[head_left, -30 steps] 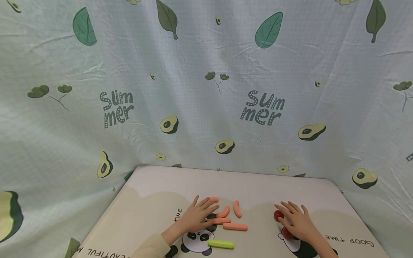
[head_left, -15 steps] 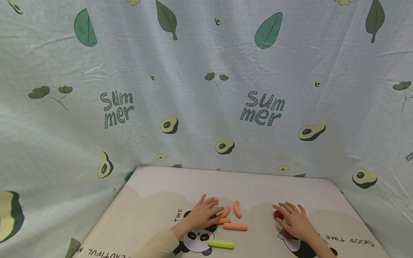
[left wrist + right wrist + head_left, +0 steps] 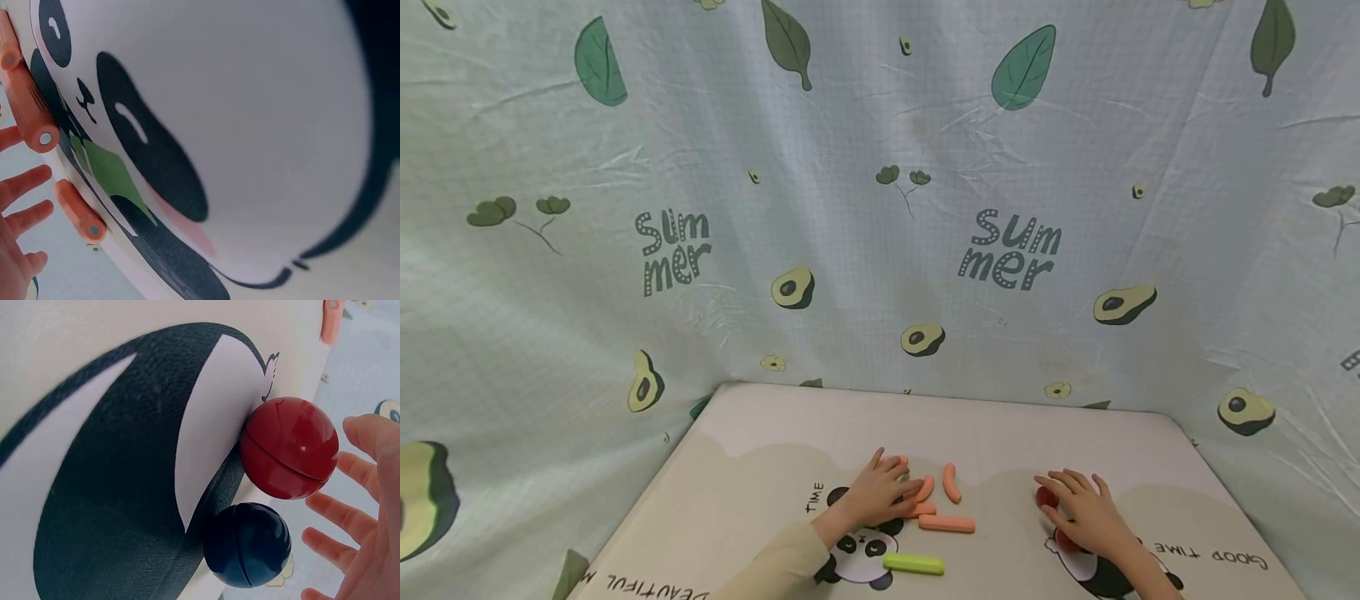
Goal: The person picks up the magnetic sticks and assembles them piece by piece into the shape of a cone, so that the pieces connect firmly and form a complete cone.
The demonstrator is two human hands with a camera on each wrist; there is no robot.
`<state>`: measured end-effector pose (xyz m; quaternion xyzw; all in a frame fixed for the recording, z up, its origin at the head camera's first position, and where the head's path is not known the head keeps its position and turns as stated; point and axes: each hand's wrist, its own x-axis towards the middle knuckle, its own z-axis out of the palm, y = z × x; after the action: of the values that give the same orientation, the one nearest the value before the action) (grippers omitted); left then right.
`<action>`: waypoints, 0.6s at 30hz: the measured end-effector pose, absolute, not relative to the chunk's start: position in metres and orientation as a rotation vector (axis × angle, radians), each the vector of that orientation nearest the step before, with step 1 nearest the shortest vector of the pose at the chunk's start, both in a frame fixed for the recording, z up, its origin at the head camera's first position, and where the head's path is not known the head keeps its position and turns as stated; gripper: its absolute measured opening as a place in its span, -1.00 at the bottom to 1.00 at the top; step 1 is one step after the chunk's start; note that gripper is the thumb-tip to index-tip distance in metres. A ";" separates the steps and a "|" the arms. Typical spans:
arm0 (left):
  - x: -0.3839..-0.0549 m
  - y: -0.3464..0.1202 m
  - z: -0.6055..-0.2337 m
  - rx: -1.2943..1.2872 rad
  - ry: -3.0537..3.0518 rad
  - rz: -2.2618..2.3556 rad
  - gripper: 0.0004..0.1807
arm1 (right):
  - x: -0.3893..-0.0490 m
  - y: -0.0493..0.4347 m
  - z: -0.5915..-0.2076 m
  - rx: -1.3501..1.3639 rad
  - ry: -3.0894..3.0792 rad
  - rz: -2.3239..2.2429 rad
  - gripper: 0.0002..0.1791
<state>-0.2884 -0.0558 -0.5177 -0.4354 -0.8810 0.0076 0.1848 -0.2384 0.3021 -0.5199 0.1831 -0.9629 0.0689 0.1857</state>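
In the head view my left hand (image 3: 874, 497) hovers over several orange magnetic sticks, some straight, some curved. The left wrist view shows its fingers extended beside a straight orange stick (image 3: 34, 112) with a metal tip and a curved orange stick (image 3: 80, 211); one fingertip passes behind the straight one, and whether it touches cannot be told. My right hand (image 3: 1088, 518) spreads loosely over balls at the right. In the right wrist view, a glossy red ball (image 3: 290, 447) and a dark blue ball (image 3: 247, 545) sit near its stretched fingers, gripped by none. The blue ball is hidden in the head view.
A yellow-green stick (image 3: 913, 565) lies in front of the orange ones. Right of my left hand are a straight orange stick (image 3: 946, 524) and a curved orange stick (image 3: 952, 483). The panda-print tabletop (image 3: 760, 417) meets a patterned curtain (image 3: 850, 250) behind.
My left hand has shifted right, further over the orange sticks, covering more of them. My right hand has moved very slightly left. The sticks lie about where they were.
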 end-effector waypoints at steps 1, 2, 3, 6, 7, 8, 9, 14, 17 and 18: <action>-0.289 -0.055 -0.518 -1.227 -2.476 0.026 -0.71 | -0.238 0.302 -0.520 0.516 -2.713 0.193 -0.53; -0.289 -0.054 -0.518 -1.229 -2.467 0.035 -0.72 | -0.238 0.302 -0.519 0.517 -2.714 0.193 -0.53; -0.290 -0.052 -0.518 -1.234 -2.463 0.040 -0.73 | -0.238 0.301 -0.519 0.517 -2.716 0.193 -0.54; -0.291 -0.049 -0.518 -1.240 -2.450 0.058 -0.75 | -0.238 0.300 -0.517 0.510 -2.718 0.191 -0.54; -0.291 -0.047 -0.519 -1.236 -2.447 0.060 -0.75 | -0.238 0.300 -0.517 0.507 -2.719 0.189 -0.55; -0.291 -0.046 -0.519 -1.228 -2.446 0.062 -0.75 | -0.237 0.299 -0.517 0.506 -2.721 0.194 -0.55; -0.291 -0.044 -0.519 -1.216 -2.446 0.059 -0.76 | -0.237 0.299 -0.516 0.504 -2.722 0.194 -0.55; -0.294 -0.036 -0.525 -1.135 -2.390 0.026 -0.82 | -0.237 0.298 -0.517 0.504 -2.729 0.185 -0.56; -0.297 -0.031 -0.528 -1.094 -2.354 0.036 -0.83 | -0.238 0.298 -0.517 0.502 -2.734 0.177 -0.57; -0.297 -0.030 -0.528 -1.087 -2.350 0.042 -0.82 | -0.238 0.298 -0.518 0.502 -2.734 0.175 -0.57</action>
<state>-0.2973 -0.0304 -0.5282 -0.4039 -0.8731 0.0154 0.2726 -0.2377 0.2980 -0.5176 0.1772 -0.9661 0.0620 0.1772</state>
